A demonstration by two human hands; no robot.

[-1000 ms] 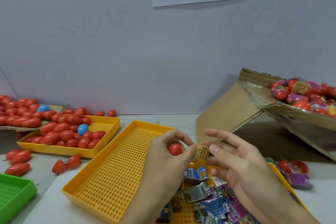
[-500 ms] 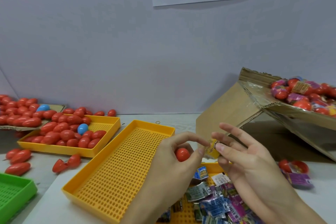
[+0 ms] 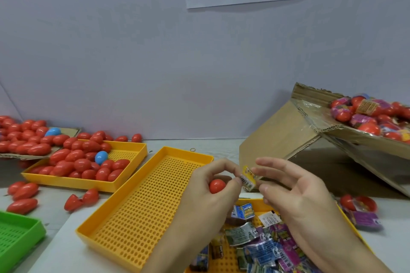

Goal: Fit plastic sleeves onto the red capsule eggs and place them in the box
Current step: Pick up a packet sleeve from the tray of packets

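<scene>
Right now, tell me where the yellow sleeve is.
Head view, centre: the yellow sleeve is pinched between the left hand and right hand, above the sleeve tray.

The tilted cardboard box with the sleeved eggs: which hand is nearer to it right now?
Right. The right hand pinches the yellow sleeve just below the cardboard box's lower flap. The left hand, gripping the red egg, sits farther away, beyond the sleeve.

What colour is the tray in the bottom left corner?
Green tray, seen in the head view.
</scene>
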